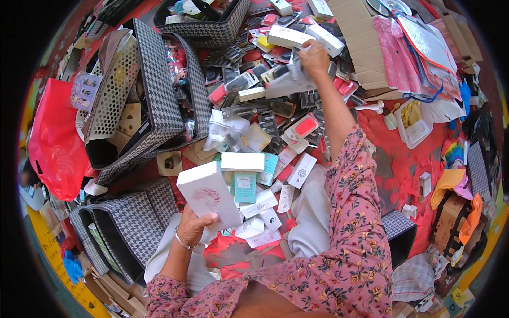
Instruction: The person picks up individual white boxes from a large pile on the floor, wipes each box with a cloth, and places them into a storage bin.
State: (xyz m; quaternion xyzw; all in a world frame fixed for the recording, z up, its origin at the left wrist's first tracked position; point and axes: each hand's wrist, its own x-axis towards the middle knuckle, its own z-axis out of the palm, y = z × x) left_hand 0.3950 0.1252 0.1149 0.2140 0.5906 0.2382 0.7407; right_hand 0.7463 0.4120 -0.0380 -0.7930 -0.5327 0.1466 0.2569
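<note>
My left hand (193, 227) is wrapped round the lower end of a white box (208, 192) with a red print, held tilted above my lap. Reaching to the far side, my right hand (314, 57) has its fingers closed on a crumpled translucent plastic bag (297, 79). Just beyond those fingers lies a long white box (288, 37), with another white box (325, 40) beside it. Between my legs sit several small white boxes (260, 203) and a teal box (245, 186). A heap of blister-packed goods (275, 114) spreads under and around my right hand.
Houndstooth storage boxes (161, 79) stand open on the left, near a pink-red plastic bag (58, 138) and a perforated basket (110, 87). To the right are a cardboard flap (356, 45), pink plastic packets (392, 53) and a white plastic tub (414, 127). Red sheeting (395, 164) covers the floor.
</note>
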